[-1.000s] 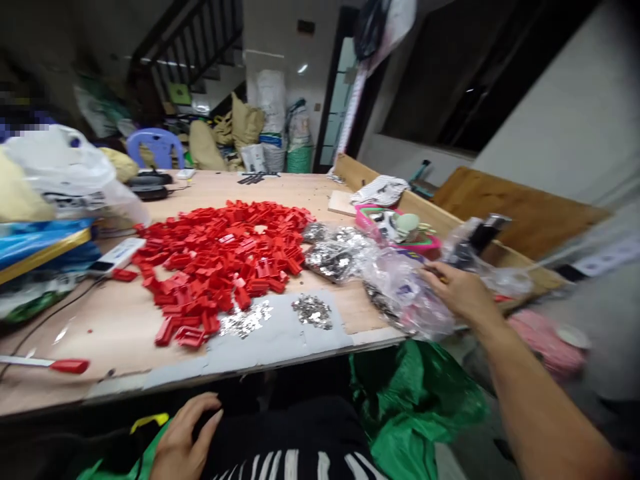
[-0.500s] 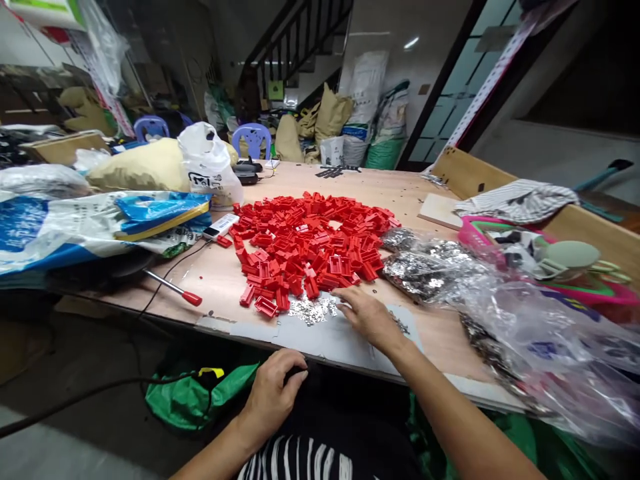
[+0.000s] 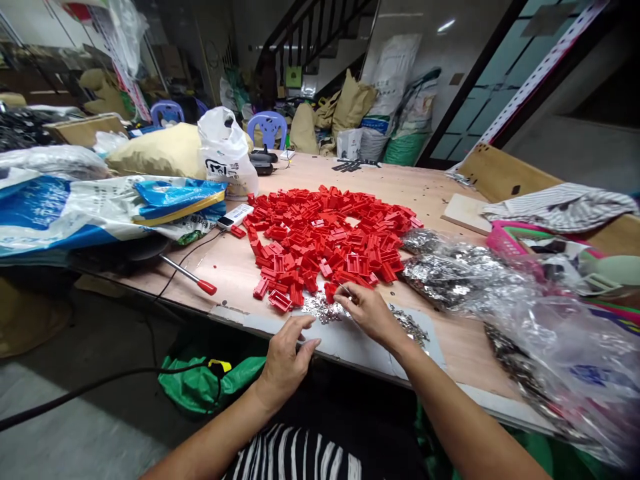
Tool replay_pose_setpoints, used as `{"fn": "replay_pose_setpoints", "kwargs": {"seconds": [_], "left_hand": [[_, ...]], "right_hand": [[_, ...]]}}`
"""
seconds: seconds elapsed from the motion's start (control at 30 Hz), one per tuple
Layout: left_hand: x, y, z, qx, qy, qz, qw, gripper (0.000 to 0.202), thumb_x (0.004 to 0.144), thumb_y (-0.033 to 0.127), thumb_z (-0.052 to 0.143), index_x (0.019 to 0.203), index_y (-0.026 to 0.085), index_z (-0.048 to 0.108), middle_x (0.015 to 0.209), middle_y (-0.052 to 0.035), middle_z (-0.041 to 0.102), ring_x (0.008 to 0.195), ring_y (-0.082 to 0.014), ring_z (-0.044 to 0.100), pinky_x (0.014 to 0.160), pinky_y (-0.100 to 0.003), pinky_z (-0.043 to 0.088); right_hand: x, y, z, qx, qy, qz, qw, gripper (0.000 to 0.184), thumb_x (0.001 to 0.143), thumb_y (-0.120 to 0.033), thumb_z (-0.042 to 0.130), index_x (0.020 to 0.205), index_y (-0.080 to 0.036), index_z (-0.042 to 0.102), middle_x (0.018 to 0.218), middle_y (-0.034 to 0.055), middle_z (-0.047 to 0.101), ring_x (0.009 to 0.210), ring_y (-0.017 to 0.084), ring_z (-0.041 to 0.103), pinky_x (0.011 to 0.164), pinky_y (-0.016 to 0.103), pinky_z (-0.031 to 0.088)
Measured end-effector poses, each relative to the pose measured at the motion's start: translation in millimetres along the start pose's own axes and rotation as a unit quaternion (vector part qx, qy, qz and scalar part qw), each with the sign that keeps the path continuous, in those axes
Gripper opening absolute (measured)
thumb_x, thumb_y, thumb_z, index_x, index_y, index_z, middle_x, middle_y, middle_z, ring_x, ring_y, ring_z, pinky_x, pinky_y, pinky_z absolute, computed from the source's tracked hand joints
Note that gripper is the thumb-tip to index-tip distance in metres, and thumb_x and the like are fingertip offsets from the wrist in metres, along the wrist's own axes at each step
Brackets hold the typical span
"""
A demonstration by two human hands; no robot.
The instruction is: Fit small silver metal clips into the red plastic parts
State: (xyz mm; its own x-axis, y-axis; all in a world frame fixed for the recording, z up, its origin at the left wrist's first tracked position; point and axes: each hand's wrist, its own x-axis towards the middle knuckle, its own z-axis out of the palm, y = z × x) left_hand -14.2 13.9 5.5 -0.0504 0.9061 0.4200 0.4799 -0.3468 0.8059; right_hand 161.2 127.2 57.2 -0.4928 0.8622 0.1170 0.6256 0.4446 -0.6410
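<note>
My right hand (image 3: 369, 313) is over the near edge of a heap of red plastic housings (image 3: 327, 233). Its thumb and forefinger pinch together around something too small to make out, beside one red housing (image 3: 331, 291). Under and left of those fingertips lies a scatter of small flat silver metal pieces (image 3: 320, 308) on a grey sheet (image 3: 345, 340). More metal pieces (image 3: 411, 328) lie right of my right wrist. My left hand (image 3: 289, 353) hovers at the table's front edge, fingers bent, thumb and forefinger apart with nothing visible between them.
Clear plastic bags of metal pieces (image 3: 445, 273) lie right of the heap, near a pink basket (image 3: 505, 243). A lever with a red grip (image 3: 206, 287), a white device with a cable (image 3: 235, 217) and a blue-white sack (image 3: 95, 207) are at left.
The whole view has shifted a little rightward and up. My right fingers have closed into a pinch by the red housings. My left hand has risen toward the table edge, its thumb and forefinger parting.
</note>
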Motion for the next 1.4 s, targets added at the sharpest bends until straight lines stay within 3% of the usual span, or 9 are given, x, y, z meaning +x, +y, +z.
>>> {"fn": "replay_pose_setpoints", "kwargs": {"seconds": [0.1, 0.2, 0.3, 0.37, 0.47, 0.57, 0.7, 0.97, 1.4], "left_hand": [[7.1, -1.0, 8.4, 0.024, -0.005, 0.026, 0.999, 0.051, 0.082, 0.017, 0.062, 0.13, 0.021, 0.045, 0.119, -0.0102, 0.059, 0.103, -0.0207, 0.058, 0.082, -0.034, 0.053], [7.4, 1.6, 15.8, 0.025, -0.03, 0.043, 0.998, 0.04, 0.082, 0.01, 0.058, 0.121, 0.02, 0.052, 0.113, -0.0081, 0.062, 0.106, -0.0198, 0.057, 0.093, -0.037, 0.049], [4.1, 4.3, 17.4, -0.001, -0.044, 0.042, 0.998, 0.033, 0.083, 0.007, 0.053, 0.113, 0.021, 0.058, 0.106, -0.006, 0.065, 0.102, -0.0181, 0.059, 0.092, -0.035, 0.049], [2.5, 5.9, 15.3, -0.022, -0.043, 0.012, 0.999, 0.029, 0.083, 0.011, 0.056, 0.111, 0.021, 0.059, 0.104, -0.0055, 0.066, 0.099, -0.0186, 0.061, 0.09, -0.035, 0.05], [1.6, 9.0, 10.9, -0.078, -0.037, -0.08, 0.993, 0.026, 0.081, 0.023, 0.064, 0.106, 0.02, 0.061, 0.101, -0.0047, 0.068, 0.093, -0.0189, 0.064, 0.085, -0.032, 0.051], [0.9, 11.5, 8.6, -0.148, -0.043, -0.15, 0.977, 0.027, 0.079, 0.029, 0.067, 0.104, 0.019, 0.062, 0.097, -0.0041, 0.07, 0.086, -0.018, 0.066, 0.081, -0.029, 0.052], [-0.8, 10.1, 9.0, -0.19, -0.041, -0.178, 0.965, 0.03, 0.078, 0.031, 0.068, 0.104, 0.019, 0.061, 0.095, -0.0036, 0.07, 0.085, -0.0174, 0.066, 0.081, -0.028, 0.052], [0.9, 6.3, 9.5, -0.242, -0.025, -0.191, 0.951, 0.033, 0.078, 0.033, 0.069, 0.105, 0.017, 0.06, 0.096, -0.0044, 0.068, 0.088, -0.0171, 0.065, 0.084, -0.029, 0.051], [4.1, 15.0, 9.8, -0.303, -0.039, -0.198, 0.931, 0.034, 0.082, 0.031, 0.063, 0.112, 0.017, 0.055, 0.103, -0.0051, 0.064, 0.093, -0.0164, 0.062, 0.088, -0.03, 0.049]], "right_hand": [[-32.4, -14.2, 16.6, 0.127, -0.008, 0.028, 0.991, 0.022, 0.089, -0.039, 0.053, 0.08, -0.02, 0.058, 0.07, -0.0023, 0.057, 0.064, 0.012, 0.051, 0.059, 0.023, 0.038], [-60.4, -27.5, 33.6, 0.178, 0.0, 0.061, 0.982, 0.024, 0.088, -0.038, 0.054, 0.073, -0.019, 0.053, 0.062, -0.0043, 0.051, 0.059, 0.011, 0.046, 0.055, 0.021, 0.036], [-71.0, -27.8, 34.2, 0.201, -0.022, 0.059, 0.978, 0.022, 0.089, -0.036, 0.051, 0.077, -0.019, 0.055, 0.068, -0.0029, 0.056, 0.063, 0.011, 0.051, 0.058, 0.021, 0.039], [-68.0, -18.0, 24.9, 0.184, -0.038, 0.046, 0.981, 0.018, 0.091, -0.035, 0.049, 0.088, -0.019, 0.059, 0.081, -0.0002, 0.063, 0.073, 0.014, 0.057, 0.066, 0.023, 0.043], [-55.3, 4.3, 7.5, 0.012, 0.009, 0.071, 0.997, 0.016, 0.089, -0.03, 0.05, 0.096, -0.02, 0.061, 0.088, 0.0028, 0.067, 0.079, 0.018, 0.061, 0.071, 0.028, 0.043], [-42.2, 20.5, -1.7, -0.141, 0.013, 0.109, 0.984, 0.015, 0.086, -0.021, 0.05, 0.095, -0.019, 0.062, 0.096, 0.0067, 0.069, 0.086, 0.021, 0.063, 0.075, 0.03, 0.043], [-31.7, 22.6, 1.3, -0.22, -0.016, 0.109, 0.969, 0.013, 0.087, -0.021, 0.052, 0.094, -0.02, 0.062, 0.097, 0.0067, 0.068, 0.086, 0.021, 0.063, 0.073, 0.029, 0.041], [-26.0, 24.0, 11.4, -0.229, -0.017, 0.123, 0.965, 0.008, 0.087, -0.026, 0.053, 0.087, -0.021, 0.058, 0.09, 0.0044, 0.067, 0.08, 0.019, 0.06, 0.065, 0.027, 0.035], [-34.5, 35.2, 5.6, -0.132, 0.011, 0.08, 0.988, 0.005, 0.082, -0.02, 0.048, 0.086, -0.021, 0.05, 0.069, 0.0001, 0.06, 0.063, 0.017, 0.056, 0.059, 0.025, 0.034]]}}
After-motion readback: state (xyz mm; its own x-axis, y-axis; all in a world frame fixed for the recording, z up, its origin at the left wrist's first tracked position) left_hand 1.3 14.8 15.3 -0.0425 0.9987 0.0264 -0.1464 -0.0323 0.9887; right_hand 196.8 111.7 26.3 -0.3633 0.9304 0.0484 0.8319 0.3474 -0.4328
